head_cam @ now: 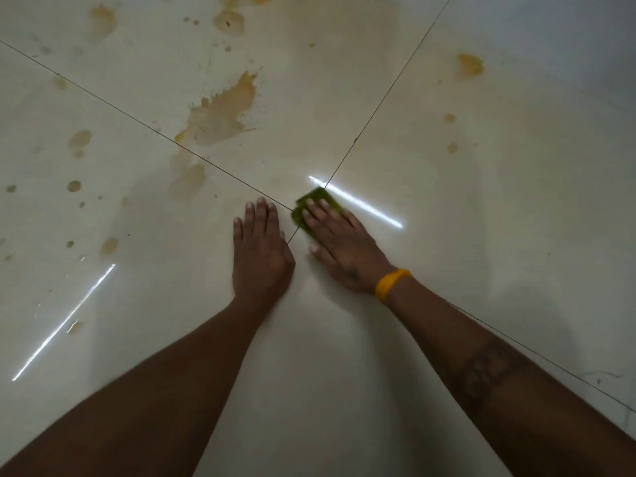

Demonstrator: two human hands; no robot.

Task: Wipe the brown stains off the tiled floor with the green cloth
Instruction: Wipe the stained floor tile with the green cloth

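Presently: right hand [339, 247] lay flat, fingers straight, pressing the cloth [315, 210] onto the floor [481, 235] at the tile joint, to scrub. Left hand [261, 253], flat and empty, braced just beside. Stains [220, 111] lay farther off, unwiped.

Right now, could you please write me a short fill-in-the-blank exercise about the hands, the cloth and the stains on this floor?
1. The green cloth lies under the ____ hand.
2. The left hand rests flat on the ____.
3. The wristband on the right hand is ____.
4. The largest brown stain lies ____ the hands, untouched by the cloth.

Missing words: right; floor; yellow; beyond
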